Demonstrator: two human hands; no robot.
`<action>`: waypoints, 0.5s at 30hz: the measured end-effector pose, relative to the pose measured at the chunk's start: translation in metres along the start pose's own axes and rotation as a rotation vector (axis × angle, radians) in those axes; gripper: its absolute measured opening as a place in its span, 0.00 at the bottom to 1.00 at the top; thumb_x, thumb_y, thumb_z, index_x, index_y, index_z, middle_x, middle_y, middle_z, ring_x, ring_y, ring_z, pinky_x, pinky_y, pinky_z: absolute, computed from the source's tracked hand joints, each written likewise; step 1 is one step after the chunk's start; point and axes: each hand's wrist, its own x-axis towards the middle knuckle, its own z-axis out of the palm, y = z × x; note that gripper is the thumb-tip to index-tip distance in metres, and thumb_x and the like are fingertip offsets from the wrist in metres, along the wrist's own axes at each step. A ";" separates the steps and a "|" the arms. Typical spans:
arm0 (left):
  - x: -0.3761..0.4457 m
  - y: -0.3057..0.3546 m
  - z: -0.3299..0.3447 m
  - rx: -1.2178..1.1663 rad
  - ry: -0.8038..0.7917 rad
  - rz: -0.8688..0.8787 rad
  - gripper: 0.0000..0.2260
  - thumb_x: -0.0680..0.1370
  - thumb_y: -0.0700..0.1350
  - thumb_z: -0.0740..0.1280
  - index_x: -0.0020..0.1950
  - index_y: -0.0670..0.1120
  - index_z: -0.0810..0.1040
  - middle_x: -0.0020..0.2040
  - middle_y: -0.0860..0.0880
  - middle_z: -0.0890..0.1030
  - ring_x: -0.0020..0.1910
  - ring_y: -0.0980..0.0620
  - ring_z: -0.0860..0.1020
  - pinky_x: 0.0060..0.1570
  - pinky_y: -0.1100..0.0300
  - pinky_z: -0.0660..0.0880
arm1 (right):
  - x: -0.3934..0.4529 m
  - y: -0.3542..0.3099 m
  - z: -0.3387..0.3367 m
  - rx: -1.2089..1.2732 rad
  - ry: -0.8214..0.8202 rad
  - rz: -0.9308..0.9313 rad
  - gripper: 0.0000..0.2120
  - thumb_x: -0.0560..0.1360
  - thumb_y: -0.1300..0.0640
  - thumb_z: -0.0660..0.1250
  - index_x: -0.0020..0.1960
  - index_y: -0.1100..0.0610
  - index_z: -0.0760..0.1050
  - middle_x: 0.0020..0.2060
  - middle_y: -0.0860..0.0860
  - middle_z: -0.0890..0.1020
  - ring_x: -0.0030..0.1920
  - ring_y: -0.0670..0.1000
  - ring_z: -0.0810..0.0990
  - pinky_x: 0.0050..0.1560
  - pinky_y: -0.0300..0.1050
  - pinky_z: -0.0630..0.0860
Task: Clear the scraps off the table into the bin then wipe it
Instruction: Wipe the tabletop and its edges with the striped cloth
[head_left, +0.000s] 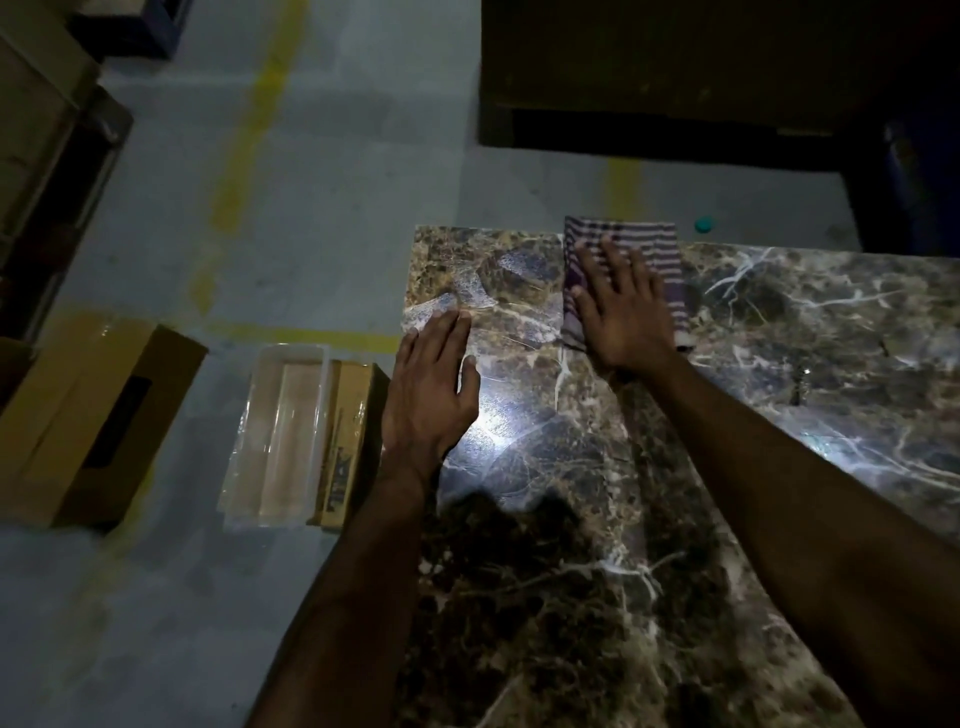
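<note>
Dimly lit: marble table (727, 415), grey floor (363, 182); hands flat, right hand (621, 312) pressing striped cloth (654, 249).

cloth (623, 249) on table (597, 519) far edge | tray (283, 431) left, on floor

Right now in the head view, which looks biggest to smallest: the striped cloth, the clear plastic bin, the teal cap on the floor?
1. Clear plastic bin, though it sits lower and farther away.
2. Striped cloth, partly hidden under the right hand.
3. Teal cap, clearly smallest.
</note>
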 end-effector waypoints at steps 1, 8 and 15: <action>0.000 0.000 0.001 -0.009 0.011 0.002 0.24 0.85 0.49 0.59 0.82 0.49 0.65 0.82 0.51 0.65 0.81 0.52 0.60 0.82 0.53 0.51 | 0.010 -0.011 0.000 0.010 0.001 0.015 0.30 0.84 0.37 0.37 0.84 0.42 0.41 0.85 0.52 0.45 0.84 0.61 0.42 0.82 0.62 0.43; -0.001 -0.001 0.002 0.006 0.132 0.006 0.21 0.81 0.46 0.64 0.74 0.42 0.74 0.73 0.44 0.75 0.73 0.45 0.71 0.74 0.44 0.65 | -0.032 -0.087 0.025 -0.025 -0.033 -0.238 0.29 0.85 0.40 0.38 0.85 0.45 0.44 0.85 0.51 0.47 0.84 0.58 0.43 0.82 0.59 0.43; -0.004 -0.002 0.001 0.055 0.146 0.093 0.18 0.80 0.45 0.63 0.68 0.41 0.77 0.66 0.43 0.78 0.65 0.44 0.74 0.69 0.46 0.69 | -0.072 -0.008 0.018 -0.051 -0.009 -0.141 0.29 0.84 0.37 0.39 0.84 0.41 0.47 0.84 0.48 0.52 0.84 0.57 0.48 0.81 0.61 0.52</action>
